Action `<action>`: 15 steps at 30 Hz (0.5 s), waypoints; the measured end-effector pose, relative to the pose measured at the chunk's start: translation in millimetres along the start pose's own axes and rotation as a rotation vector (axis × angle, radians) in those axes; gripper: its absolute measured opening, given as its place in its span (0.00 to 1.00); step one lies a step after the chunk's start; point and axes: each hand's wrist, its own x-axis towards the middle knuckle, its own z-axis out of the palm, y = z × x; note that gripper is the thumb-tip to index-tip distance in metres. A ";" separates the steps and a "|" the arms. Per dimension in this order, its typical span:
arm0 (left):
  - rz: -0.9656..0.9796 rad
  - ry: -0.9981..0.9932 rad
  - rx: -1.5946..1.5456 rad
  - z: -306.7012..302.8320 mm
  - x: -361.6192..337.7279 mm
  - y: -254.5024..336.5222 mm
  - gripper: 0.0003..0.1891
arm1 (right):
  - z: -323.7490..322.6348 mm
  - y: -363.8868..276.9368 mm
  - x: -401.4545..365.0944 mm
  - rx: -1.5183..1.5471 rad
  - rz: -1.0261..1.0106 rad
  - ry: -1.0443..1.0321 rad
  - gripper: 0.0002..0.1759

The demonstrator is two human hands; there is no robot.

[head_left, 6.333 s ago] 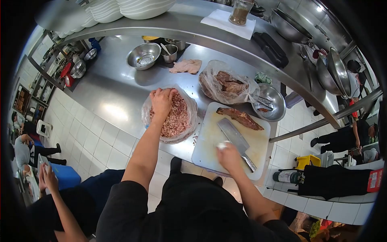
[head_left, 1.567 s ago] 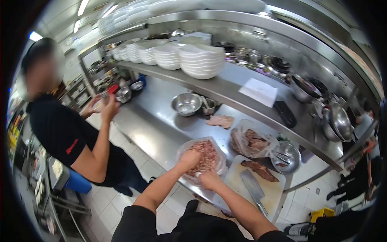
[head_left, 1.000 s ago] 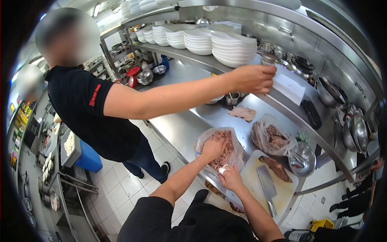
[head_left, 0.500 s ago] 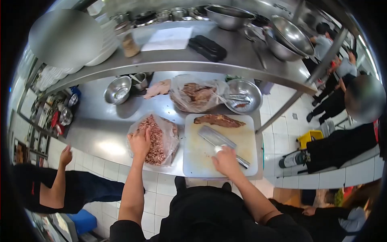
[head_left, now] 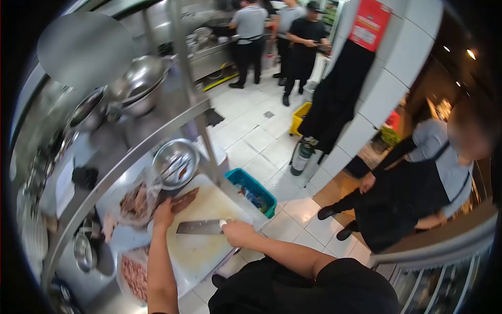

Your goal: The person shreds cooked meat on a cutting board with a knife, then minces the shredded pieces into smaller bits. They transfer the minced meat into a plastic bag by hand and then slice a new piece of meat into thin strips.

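My right hand [head_left: 238, 233] is closed around the handle of a cleaver, whose wide blade [head_left: 200, 227] lies flat over the white cutting board [head_left: 201, 255]. A small white patch shows at that hand's fingertips. At the board's far edge, my left hand [head_left: 163, 213] has its fingers closed on the near end of a long brown piece of meat [head_left: 185, 200]. Left of that hand, more meat [head_left: 133, 201] fills a clear plastic bag. Diced meat [head_left: 134, 277] sits in another bag beside my left forearm.
A steel bowl [head_left: 176, 164] with utensils stands beyond the board. A shelf edge [head_left: 125, 170] crosses above the counter. Right of the counter is a teal crate [head_left: 252, 191]. A person in a black apron [head_left: 408, 201] stands at right; several others stand farther back.
The view has swung to the right. My left hand has left the diced meat for the long piece of meat. My right hand now grips the cleaver's handle, and the blade has turned.
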 end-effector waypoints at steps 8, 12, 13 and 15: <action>-0.190 -0.004 -0.217 13.5 -62.4 6.6 0.31 | -46.0 26.8 -63.5 0.239 0.335 -0.033 0.19; -0.402 0.005 -0.734 20.1 -121.5 47.5 0.38 | -39.8 34.1 -78.7 0.260 0.283 -0.007 0.25; -0.292 0.105 -0.535 25.9 -128.4 43.3 0.38 | -34.7 29.9 -75.8 0.263 0.228 -0.005 0.26; 0.019 0.314 -0.259 17.9 -145.5 43.7 0.31 | -12.0 34.9 -67.1 0.172 0.120 0.098 0.21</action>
